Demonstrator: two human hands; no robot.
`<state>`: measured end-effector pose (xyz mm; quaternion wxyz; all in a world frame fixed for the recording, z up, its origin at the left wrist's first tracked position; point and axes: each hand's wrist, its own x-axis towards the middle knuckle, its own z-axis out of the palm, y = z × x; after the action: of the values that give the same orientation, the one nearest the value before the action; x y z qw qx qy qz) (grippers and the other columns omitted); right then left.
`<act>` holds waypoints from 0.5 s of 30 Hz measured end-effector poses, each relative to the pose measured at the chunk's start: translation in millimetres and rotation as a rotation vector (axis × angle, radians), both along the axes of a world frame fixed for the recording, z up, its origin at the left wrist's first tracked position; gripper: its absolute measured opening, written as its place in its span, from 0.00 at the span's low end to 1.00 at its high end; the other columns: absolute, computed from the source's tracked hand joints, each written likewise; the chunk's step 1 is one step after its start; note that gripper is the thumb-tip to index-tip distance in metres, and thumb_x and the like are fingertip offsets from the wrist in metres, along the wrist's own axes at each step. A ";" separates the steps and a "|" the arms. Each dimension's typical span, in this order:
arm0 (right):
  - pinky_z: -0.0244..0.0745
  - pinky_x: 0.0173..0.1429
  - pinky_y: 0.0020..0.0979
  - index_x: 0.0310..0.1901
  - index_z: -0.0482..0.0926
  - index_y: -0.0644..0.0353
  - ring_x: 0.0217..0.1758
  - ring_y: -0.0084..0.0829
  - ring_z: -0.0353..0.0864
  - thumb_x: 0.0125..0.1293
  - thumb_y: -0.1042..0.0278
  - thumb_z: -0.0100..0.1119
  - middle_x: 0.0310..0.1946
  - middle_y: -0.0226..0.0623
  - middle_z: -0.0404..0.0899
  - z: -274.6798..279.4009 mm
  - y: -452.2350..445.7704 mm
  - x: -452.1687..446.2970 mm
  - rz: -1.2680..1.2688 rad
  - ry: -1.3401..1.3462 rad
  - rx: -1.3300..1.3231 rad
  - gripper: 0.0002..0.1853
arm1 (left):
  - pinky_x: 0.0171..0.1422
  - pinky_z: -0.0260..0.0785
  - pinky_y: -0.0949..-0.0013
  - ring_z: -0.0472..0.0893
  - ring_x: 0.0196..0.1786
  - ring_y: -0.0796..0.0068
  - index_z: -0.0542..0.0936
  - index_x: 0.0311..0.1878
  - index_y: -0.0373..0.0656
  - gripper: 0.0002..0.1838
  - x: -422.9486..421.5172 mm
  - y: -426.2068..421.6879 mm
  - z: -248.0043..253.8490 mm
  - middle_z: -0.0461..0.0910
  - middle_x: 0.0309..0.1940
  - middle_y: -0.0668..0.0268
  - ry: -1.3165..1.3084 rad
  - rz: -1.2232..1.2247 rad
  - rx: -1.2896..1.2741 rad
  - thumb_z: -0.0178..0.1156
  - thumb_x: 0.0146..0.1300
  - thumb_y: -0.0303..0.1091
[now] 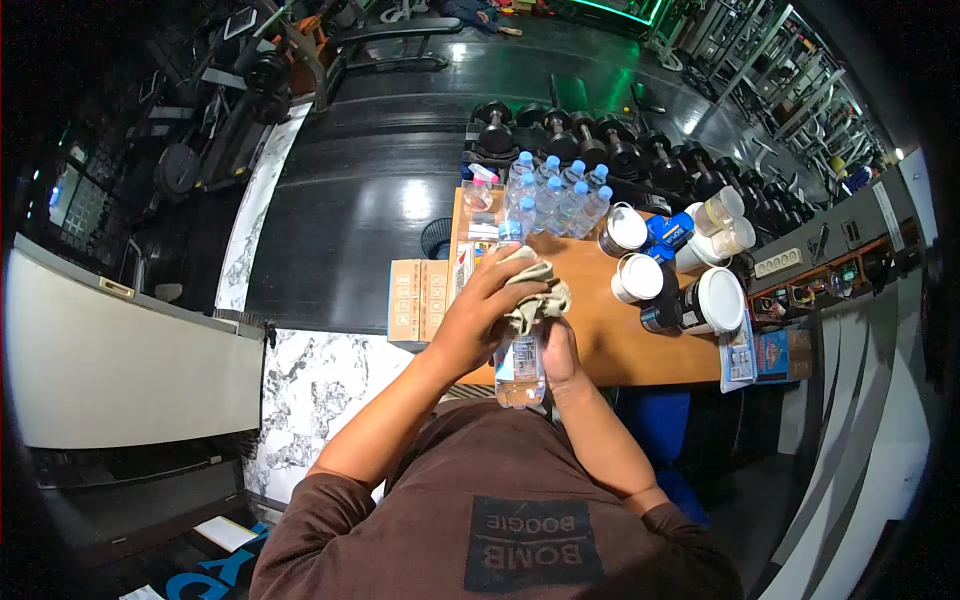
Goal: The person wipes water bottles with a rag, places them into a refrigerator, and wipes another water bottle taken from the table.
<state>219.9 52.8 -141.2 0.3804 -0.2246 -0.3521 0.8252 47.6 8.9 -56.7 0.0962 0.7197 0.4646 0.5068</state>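
A clear plastic water bottle (520,374) is held in front of my chest, its base toward me. My left hand (488,300) is closed over a crumpled light greenish cloth (545,305), which is pressed around the upper part of the bottle. My right hand (560,352) grips the bottle from the right side, just below the cloth; its fingers are mostly hidden behind the bottle and cloth. Beyond my hands, several blue-capped water bottles (548,200) stand grouped on the wooden table (600,345).
At the table's left are a spray bottle (482,185) and a cardboard box (407,290). White-lidded tubs (718,298) and a blue package (668,236) occupy the right. Dumbbells (620,150) line a rack behind the table. A white cabinet (130,350) stands at left.
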 end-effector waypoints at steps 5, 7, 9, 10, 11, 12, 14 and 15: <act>0.92 0.52 0.43 0.69 0.74 0.59 0.49 0.38 0.91 0.85 0.47 0.38 0.50 0.43 0.87 0.1 1.4 6.3 0.268 0.193 -0.120 0.28 | 0.83 0.64 0.46 0.73 0.79 0.44 0.86 0.59 0.43 0.26 -13.7 -9.2 11.4 0.80 0.69 0.56 0.063 -0.132 -0.048 0.72 0.55 0.19; 0.93 0.50 0.44 0.72 0.73 0.59 0.48 0.37 0.92 0.86 0.43 0.36 0.50 0.42 0.87 -7.0 -0.1 -0.4 -0.044 -0.044 0.099 0.30 | 0.81 0.67 0.47 0.75 0.77 0.46 0.86 0.59 0.42 0.27 -26.9 -11.2 21.7 0.81 0.69 0.56 0.078 -0.271 -0.179 0.71 0.53 0.18; 0.91 0.52 0.40 0.72 0.73 0.59 0.49 0.33 0.91 0.88 0.44 0.37 0.55 0.41 0.86 18.5 -0.7 1.8 0.173 0.104 -0.072 0.30 | 0.79 0.69 0.54 0.78 0.72 0.47 0.85 0.62 0.43 0.31 -34.0 -4.7 25.5 0.80 0.69 0.53 0.040 -0.154 -0.146 0.66 0.53 0.11; 0.90 0.52 0.38 0.71 0.74 0.59 0.47 0.32 0.90 0.88 0.44 0.38 0.53 0.40 0.86 33.3 -5.0 0.9 0.175 0.050 -0.060 0.29 | 0.79 0.70 0.53 0.78 0.74 0.49 0.86 0.61 0.42 0.29 -36.6 4.4 23.4 0.79 0.71 0.54 0.043 -0.068 -0.093 0.67 0.54 0.12; 0.90 0.51 0.37 0.71 0.75 0.59 0.45 0.31 0.90 0.88 0.44 0.40 0.52 0.40 0.86 43.3 -8.2 0.0 0.179 -0.003 -0.048 0.28 | 0.79 0.71 0.53 0.78 0.75 0.51 0.87 0.60 0.41 0.28 -38.6 14.4 23.5 0.79 0.73 0.55 0.046 0.019 -0.040 0.67 0.55 0.13; 0.90 0.51 0.37 0.71 0.75 0.59 0.45 0.31 0.90 0.88 0.44 0.40 0.52 0.40 0.86 45.1 -9.2 -2.2 0.183 -0.003 -0.048 0.28 | 0.78 0.71 0.55 0.77 0.76 0.51 0.86 0.60 0.40 0.26 -37.8 22.3 27.7 0.78 0.73 0.55 0.025 0.052 -0.031 0.65 0.57 0.11; 0.92 0.44 0.39 0.66 0.76 0.60 0.37 0.36 0.92 0.86 0.38 0.43 0.44 0.43 0.88 47.2 -9.0 -5.9 0.250 -0.119 -0.037 0.31 | 0.80 0.70 0.53 0.76 0.77 0.50 0.86 0.61 0.40 0.27 -34.5 35.0 7.8 0.79 0.73 0.56 -0.099 -0.010 -0.030 0.64 0.57 0.11; 0.92 0.44 0.39 0.66 0.76 0.60 0.37 0.36 0.92 0.86 0.38 0.43 0.44 0.43 0.88 45.5 -7.7 -4.3 0.251 -0.118 -0.036 0.31 | 0.81 0.68 0.52 0.74 0.79 0.50 0.86 0.61 0.41 0.28 -31.2 37.8 7.9 0.80 0.72 0.56 -0.223 -0.077 -0.029 0.63 0.57 0.10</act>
<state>215.6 45.2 -95.7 0.2490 -0.2336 -0.3843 0.8577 16.5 46.7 -48.9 0.1770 0.6746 0.4303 0.5731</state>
